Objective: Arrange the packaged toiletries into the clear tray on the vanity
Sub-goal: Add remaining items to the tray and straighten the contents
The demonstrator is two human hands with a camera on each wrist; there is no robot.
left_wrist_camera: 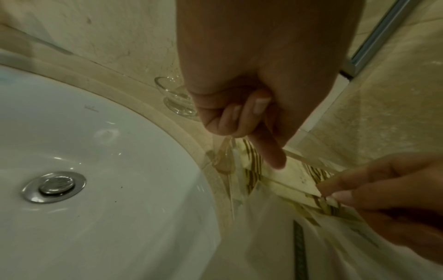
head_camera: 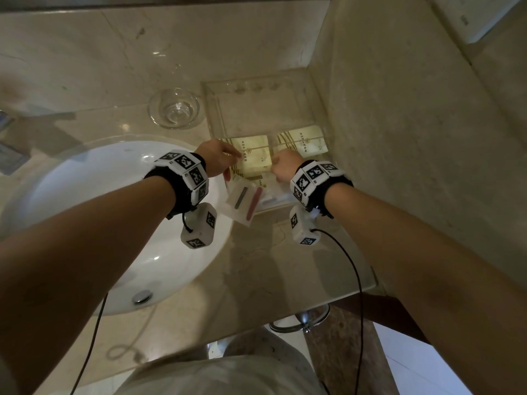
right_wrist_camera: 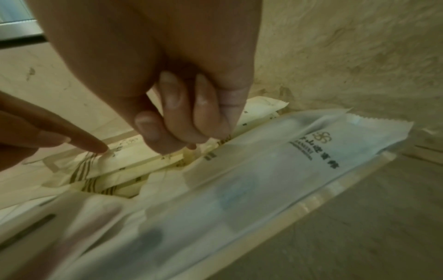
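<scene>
While over the clear tray point(head_camera: 258, 81) | left hand point(head_camera: 216, 156) forefinger presses cream packet point(head_camera: 252, 155) | right hand point(head_camera: 285, 165) grip pinches its edge

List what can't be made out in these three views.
- Head view: right hand fingertips, hidden by the hand's own back; the grip shows only in the right wrist view.
- Head view: print on the cream packets, too small.
- Right wrist view: near end of the white sachet, blurred.
- Left wrist view: clear tray mostly hidden behind the left hand.
- Head view: tray front, covered by packets and wrists.
</scene>
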